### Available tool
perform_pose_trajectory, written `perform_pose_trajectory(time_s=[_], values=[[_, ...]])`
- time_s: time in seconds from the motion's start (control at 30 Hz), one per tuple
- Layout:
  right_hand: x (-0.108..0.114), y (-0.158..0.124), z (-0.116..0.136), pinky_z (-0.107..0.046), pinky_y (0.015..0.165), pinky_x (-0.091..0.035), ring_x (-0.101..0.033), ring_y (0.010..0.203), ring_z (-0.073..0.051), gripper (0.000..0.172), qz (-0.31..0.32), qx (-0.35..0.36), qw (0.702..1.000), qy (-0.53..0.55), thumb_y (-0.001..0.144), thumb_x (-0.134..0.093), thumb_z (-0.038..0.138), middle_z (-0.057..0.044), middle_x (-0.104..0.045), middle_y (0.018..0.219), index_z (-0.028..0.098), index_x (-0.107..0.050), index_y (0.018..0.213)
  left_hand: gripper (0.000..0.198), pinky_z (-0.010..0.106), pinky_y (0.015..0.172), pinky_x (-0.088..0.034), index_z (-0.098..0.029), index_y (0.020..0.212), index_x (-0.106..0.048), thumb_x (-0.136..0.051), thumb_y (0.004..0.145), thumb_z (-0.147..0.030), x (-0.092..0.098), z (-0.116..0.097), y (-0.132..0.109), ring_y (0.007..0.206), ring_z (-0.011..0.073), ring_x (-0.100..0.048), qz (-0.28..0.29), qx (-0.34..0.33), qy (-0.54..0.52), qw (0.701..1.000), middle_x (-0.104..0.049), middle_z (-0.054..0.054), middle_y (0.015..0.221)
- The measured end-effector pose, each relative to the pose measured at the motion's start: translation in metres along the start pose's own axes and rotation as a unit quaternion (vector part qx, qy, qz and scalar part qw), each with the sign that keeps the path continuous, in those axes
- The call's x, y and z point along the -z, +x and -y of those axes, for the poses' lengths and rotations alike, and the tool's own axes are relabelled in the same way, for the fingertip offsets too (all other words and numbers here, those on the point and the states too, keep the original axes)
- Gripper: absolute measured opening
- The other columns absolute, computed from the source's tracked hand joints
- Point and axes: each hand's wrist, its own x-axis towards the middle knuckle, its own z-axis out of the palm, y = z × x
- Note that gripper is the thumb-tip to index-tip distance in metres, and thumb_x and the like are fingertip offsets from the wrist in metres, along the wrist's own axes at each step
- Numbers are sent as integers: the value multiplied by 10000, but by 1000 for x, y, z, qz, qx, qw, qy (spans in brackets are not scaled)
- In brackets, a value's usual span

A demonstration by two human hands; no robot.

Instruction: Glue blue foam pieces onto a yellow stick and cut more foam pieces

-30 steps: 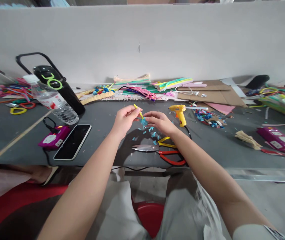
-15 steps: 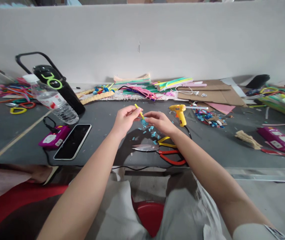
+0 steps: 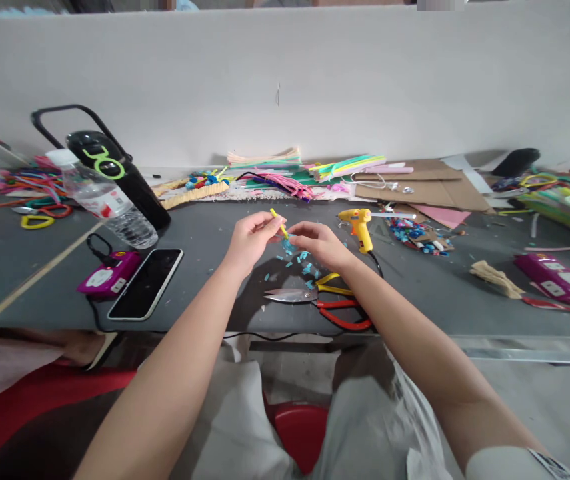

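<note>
Over the middle of the desk, my left hand (image 3: pixel 253 239) pinches a short thin yellow stick (image 3: pixel 283 231), whose upper end sticks out above the thumb. My right hand (image 3: pixel 321 245) has its fingers drawn together at the stick's lower end, on a light-blue tuft (image 3: pixel 287 244) partly hidden by the fingertips. Small cut light-blue bits (image 3: pixel 307 269) lie scattered on the desk below. Just under my right forearm rest scissors (image 3: pixel 289 295) with one yellow and one red handle, blades pointing left.
A yellow glue gun (image 3: pixel 359 227) lies right of my hands, near blue and white scraps (image 3: pixel 419 237). Leftward are a phone (image 3: pixel 147 283), a purple power block (image 3: pixel 109 275), a water bottle (image 3: pixel 109 200) and a black flask (image 3: pixel 125 180). Coloured pipe cleaners (image 3: pixel 352 167) lie along the wall.
Almost nothing differs. The yellow stick and the fingertips around it have shifted very slightly; both arms stay in place.
</note>
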Motion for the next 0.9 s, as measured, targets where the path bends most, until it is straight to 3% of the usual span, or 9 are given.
perform_pose_trajectory(time_s=[0.3, 0.5, 0.6, 0.9], values=[[-1, 1, -3, -302, 771, -505, -622, 857, -170, 417, -31, 47, 998, -31, 664, -862, 397, -42, -687, 973, 184, -690, 978, 389, 301, 732, -575, -180, 892, -716, -790, 738, -530, 2, 0, 1, 814, 183, -690, -44, -15, 31, 998, -731, 63, 867], [-1, 1, 2, -300, 799, -525, -634, 879, -164, 295, -26, -33, 997, 70, 813, -704, 432, -27, -687, 939, 198, -714, 993, 369, 325, 746, -576, -178, 917, -708, -773, 763, -507, 2, -2, 0, 854, 208, -707, -31, -21, 37, 999, -741, 72, 906], [-1, 2, 1, -340, 823, -546, -667, 819, -174, 272, -8, -69, 988, 135, 794, -705, 406, -25, -687, 848, 193, -715, 962, 347, 330, 763, -575, -182, 921, -703, -773, 767, -485, 2, -3, -1, 864, 207, -708, -25, -20, 27, 999, -740, 68, 917], [-3, 1, -1, -363, 819, -570, -690, 833, -195, 304, 0, -53, 989, 136, 738, -793, 374, -47, -711, 889, 181, -719, 962, 293, 328, 773, -568, -190, 915, -698, -763, 781, -442, 1, -3, -2, 855, 196, -706, -6, -20, 17, 1000, -735, 67, 927]])
